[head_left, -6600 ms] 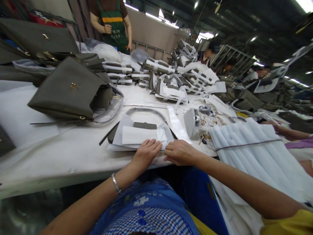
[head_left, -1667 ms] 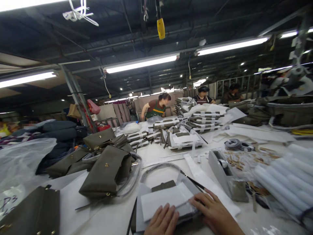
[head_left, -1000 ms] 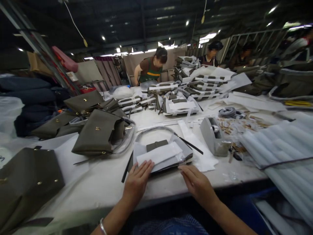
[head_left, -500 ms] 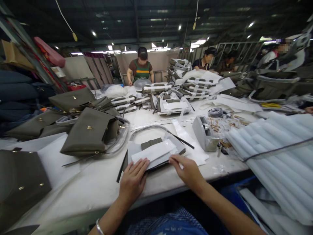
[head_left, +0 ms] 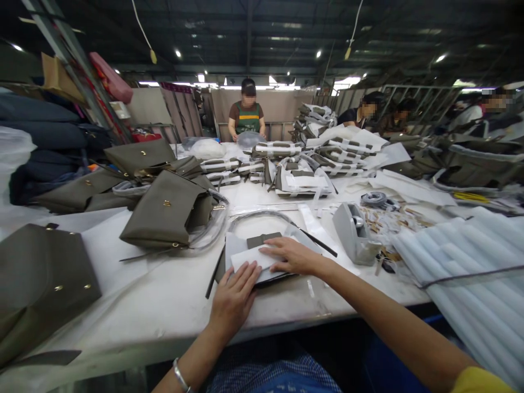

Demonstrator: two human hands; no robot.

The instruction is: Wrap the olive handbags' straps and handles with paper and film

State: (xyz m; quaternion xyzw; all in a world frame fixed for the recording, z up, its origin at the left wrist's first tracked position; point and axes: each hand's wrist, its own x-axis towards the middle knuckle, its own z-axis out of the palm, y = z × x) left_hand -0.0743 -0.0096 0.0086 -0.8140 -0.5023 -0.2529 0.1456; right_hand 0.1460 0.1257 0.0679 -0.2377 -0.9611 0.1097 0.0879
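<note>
A flattened olive handbag (head_left: pixel 256 240) lies in front of me, partly covered with white wrapping. Across its near half is a folded white sheet (head_left: pixel 244 259). My left hand (head_left: pixel 235 299) rests flat on the sheet's front left edge, fingers stretched out. Lying over the right part of the sheet, my right hand (head_left: pixel 295 255) has its fingers extended and a little apart. Behind the bag a plastic-wrapped handle (head_left: pixel 262 213) arches up, and a dark strap (head_left: pixel 323 243) sticks out to the right.
A grey tape dispenser (head_left: pixel 347 232) stands right of the bag. Olive handbags (head_left: pixel 164 213) lie at left, wrapped ones (head_left: pixel 305 177) are piled behind. Rolled white foam (head_left: pixel 470 256) juts over the right edge. Across the table sits a person (head_left: pixel 246 117) in a green apron.
My right hand has moved from the bag's front right edge up onto the white sheet, its fingers now flat. My left hand stays on the sheet. The view has turned slightly left.
</note>
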